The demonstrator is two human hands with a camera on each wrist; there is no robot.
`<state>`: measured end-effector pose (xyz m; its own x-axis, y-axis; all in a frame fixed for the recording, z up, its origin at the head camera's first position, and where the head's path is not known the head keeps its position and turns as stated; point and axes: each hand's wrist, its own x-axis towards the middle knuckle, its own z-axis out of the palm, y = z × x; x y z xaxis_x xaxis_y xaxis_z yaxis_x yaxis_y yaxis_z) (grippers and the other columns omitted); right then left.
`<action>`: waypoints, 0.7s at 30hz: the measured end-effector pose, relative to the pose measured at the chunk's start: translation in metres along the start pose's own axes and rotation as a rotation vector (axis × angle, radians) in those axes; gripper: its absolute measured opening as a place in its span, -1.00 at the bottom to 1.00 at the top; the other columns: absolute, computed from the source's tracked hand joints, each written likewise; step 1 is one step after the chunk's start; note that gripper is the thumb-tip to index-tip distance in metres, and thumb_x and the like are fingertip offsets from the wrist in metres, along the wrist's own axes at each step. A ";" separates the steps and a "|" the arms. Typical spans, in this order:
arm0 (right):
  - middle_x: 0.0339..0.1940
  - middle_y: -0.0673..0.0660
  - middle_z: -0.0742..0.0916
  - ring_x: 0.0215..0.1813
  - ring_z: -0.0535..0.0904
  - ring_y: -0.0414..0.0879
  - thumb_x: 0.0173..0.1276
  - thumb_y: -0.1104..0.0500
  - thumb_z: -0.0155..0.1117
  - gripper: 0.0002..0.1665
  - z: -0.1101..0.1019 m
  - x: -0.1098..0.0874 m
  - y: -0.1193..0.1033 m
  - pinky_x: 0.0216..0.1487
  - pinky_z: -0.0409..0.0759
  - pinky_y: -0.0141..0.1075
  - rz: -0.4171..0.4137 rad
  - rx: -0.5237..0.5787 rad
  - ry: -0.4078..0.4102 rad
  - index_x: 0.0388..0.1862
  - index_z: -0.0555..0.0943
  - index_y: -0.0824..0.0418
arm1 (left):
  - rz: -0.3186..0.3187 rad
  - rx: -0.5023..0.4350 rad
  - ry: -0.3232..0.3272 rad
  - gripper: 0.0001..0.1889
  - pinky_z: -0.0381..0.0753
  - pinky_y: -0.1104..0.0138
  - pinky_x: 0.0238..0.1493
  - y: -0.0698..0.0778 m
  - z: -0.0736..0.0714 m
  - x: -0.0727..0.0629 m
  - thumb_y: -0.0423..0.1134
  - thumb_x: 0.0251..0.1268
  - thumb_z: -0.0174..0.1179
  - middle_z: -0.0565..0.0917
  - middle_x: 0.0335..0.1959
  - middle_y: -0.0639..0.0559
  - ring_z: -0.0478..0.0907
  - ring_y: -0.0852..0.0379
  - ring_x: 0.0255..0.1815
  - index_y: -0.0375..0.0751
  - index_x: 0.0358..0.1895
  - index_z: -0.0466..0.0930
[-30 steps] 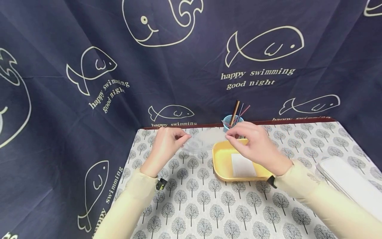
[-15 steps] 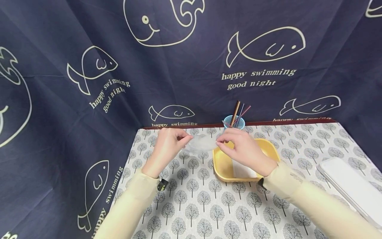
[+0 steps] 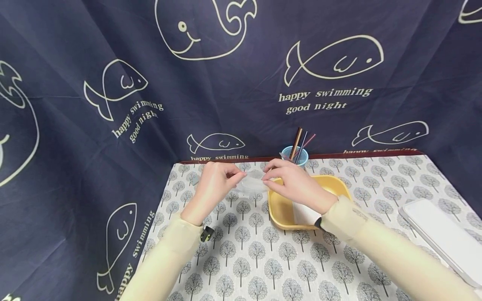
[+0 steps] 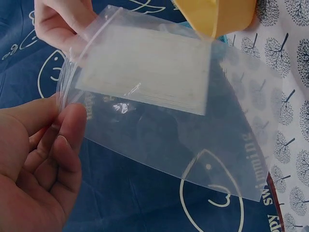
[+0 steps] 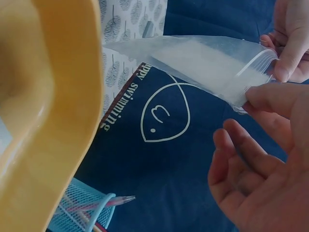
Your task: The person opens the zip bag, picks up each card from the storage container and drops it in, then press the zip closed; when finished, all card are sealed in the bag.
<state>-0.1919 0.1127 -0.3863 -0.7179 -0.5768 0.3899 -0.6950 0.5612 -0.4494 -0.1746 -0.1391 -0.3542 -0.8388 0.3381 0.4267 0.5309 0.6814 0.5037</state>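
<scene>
Above tablecloth [image 3: 271,259], zip bag [image 4: 164,133], lengthwise downward

Between the sleeves [image 3: 171,251] a broad stretch of worktop [image 3: 260,267] lies open, wide enough for a hand to come in low from the near side. Further up, the left hand [image 3: 216,184], the right hand [image 3: 293,182] and the clear zip bag [image 3: 249,184] held between them bar the middle. The right hand and forearm also overhang part of the yellow tray [image 3: 280,209]; its far right corner is open from above. Just behind the tray, a blue mesh cup [image 3: 303,157] with leaning pencils [image 3: 296,141] stands in the way. Dark cloth [image 3: 233,96] walls off the back and left; on the right, a bare strip separates the tray from a white case [image 3: 442,240].
</scene>
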 end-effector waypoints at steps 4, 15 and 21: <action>0.02 0.05 0.73 0.02 0.67 -0.04 0.42 0.12 0.45 -0.87 0.003 0.009 0.000 0.08 0.65 -0.08 -0.026 -0.001 -0.032 -0.15 0.85 0.11 | 0.005 0.004 -0.001 -0.89 0.54 0.41 -0.59 0.002 0.000 0.000 -0.25 0.33 0.47 0.72 -0.58 0.20 0.51 0.40 -0.66 -0.09 -0.39 0.86; 0.02 0.05 0.76 0.09 0.70 -0.01 0.36 0.18 0.52 -0.95 0.014 0.022 -0.006 0.14 0.67 -0.11 -0.055 -0.088 -0.132 -0.22 0.86 0.07 | 0.029 0.014 -0.005 -0.88 0.52 0.42 -0.58 0.003 0.004 0.000 -0.24 0.32 0.47 0.71 -0.59 0.19 0.49 0.39 -0.66 -0.11 -0.40 0.85; -0.09 0.02 0.79 -0.02 0.72 -0.02 0.27 0.20 0.58 -0.93 0.023 0.023 -0.008 -0.03 0.72 -0.12 -0.098 -0.193 -0.127 -0.31 0.85 0.02 | 0.031 0.009 -0.003 -0.87 0.50 0.42 -0.60 0.004 0.005 0.002 -0.24 0.32 0.47 0.70 -0.61 0.21 0.49 0.40 -0.66 -0.11 -0.42 0.85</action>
<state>-0.2017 0.0812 -0.3918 -0.6440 -0.6976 0.3142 -0.7649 0.5947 -0.2475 -0.1744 -0.1323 -0.3550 -0.8224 0.3614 0.4394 0.5557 0.6761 0.4838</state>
